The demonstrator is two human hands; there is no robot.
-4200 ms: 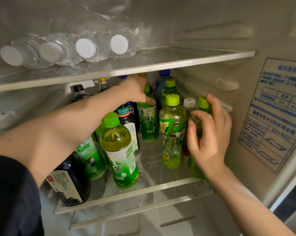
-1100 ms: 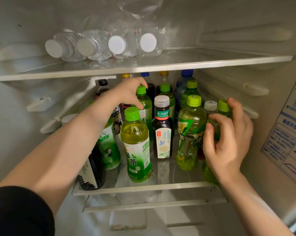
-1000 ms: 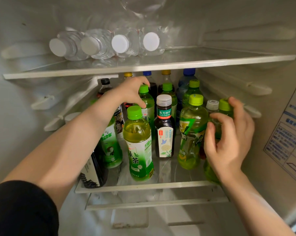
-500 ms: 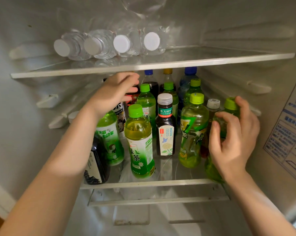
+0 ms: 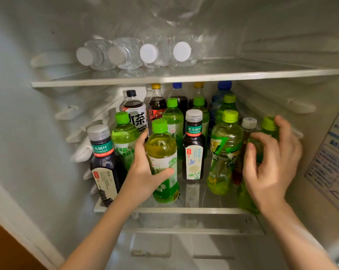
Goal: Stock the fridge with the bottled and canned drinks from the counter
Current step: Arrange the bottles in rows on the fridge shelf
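On the middle shelf [image 5: 184, 210] of the fridge [image 5: 38, 133] many bottles [image 5: 193, 152] already stand; the left hand [image 5: 145, 178] wraps round a green tea bottle [image 5: 161, 145]; the right hand [image 5: 270, 168] wraps round a green bottle [image 5: 268, 123] by the wall; drinks left on the counter cannot be seen.

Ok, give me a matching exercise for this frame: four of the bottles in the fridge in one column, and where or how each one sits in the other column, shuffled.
Things
1. clear water bottles
2. green tea bottle at front centre
3. far-right green-capped bottle
4. front-left dark bottle

States
A. gripped by the right hand
B. lying on their sides on the upper shelf
C. standing at the left end of the lower shelf, in neither hand
D. gripped by the left hand

Pairs: 1-B, 2-D, 3-A, 4-C.
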